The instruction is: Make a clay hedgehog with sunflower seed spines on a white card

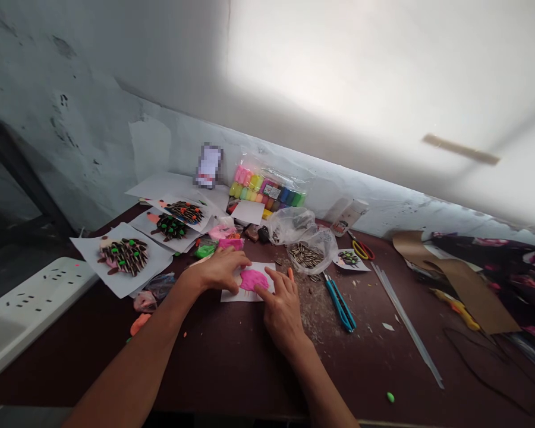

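Note:
A flattened patch of bright pink modelling clay (253, 278) lies on a small white paper (230, 296) in the middle of the table. At the paper's left side is my left hand (220, 268), its fingers arched apart and the thumb down at the edge. My right hand (285, 306) comes in from the right, thumb at the clay's lower right rim and index finger extended over the paper's corner. Neither hand grips anything. Just right of them, sunflower seeds (305, 255) fill a clear plastic bag (325, 246).
Seed-covered clay hedgehogs (125, 255) on paper sit at left, beside a white power strip (31, 303). Coloured clay packs (267, 190) lean on the wall. Right of the hands are a teal utility knife (340, 303), scissors (362, 249), glue sticks (408, 324) and a yellow glue gun (457, 308).

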Motion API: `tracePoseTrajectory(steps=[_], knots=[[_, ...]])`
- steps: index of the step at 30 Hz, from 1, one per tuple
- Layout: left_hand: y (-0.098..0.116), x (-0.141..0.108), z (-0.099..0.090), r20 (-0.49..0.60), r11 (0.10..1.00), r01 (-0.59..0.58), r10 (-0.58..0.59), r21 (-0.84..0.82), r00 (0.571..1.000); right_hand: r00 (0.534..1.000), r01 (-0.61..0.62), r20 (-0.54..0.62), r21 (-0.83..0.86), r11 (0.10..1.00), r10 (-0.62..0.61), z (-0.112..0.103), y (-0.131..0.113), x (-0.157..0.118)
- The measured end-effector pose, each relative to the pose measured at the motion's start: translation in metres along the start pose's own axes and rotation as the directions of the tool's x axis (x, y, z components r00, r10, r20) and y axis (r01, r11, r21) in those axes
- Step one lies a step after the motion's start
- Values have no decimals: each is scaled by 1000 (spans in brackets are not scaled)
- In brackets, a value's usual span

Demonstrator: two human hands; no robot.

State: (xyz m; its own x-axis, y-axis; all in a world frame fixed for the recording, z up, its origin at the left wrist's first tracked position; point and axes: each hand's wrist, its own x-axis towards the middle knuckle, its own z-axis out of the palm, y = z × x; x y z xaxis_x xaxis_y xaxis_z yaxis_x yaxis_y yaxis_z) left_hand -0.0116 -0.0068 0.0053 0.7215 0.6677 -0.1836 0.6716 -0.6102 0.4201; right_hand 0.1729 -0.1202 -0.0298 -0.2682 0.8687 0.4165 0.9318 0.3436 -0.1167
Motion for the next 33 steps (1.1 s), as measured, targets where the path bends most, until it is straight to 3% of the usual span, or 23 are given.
tracePoseTrajectory(steps=[7, 14, 22, 33], knots=[[0, 0, 0, -2, 1000, 0, 0, -4, 1000, 996, 15, 90, 46, 999, -19, 3, -5, 1], [0, 0, 0, 5, 1000, 6, -6, 1, 1000, 1000, -11, 21, 94, 996, 9, 2, -6, 1], [0, 1, 2, -2, 1000, 4, -4, 12, 1000, 993, -1, 120, 97, 995, -11, 7, -10, 5], [0, 1, 2, -13, 1000, 5, -5, -5, 1000, 995, -34, 98, 99, 995, 25, 10, -9, 8]])
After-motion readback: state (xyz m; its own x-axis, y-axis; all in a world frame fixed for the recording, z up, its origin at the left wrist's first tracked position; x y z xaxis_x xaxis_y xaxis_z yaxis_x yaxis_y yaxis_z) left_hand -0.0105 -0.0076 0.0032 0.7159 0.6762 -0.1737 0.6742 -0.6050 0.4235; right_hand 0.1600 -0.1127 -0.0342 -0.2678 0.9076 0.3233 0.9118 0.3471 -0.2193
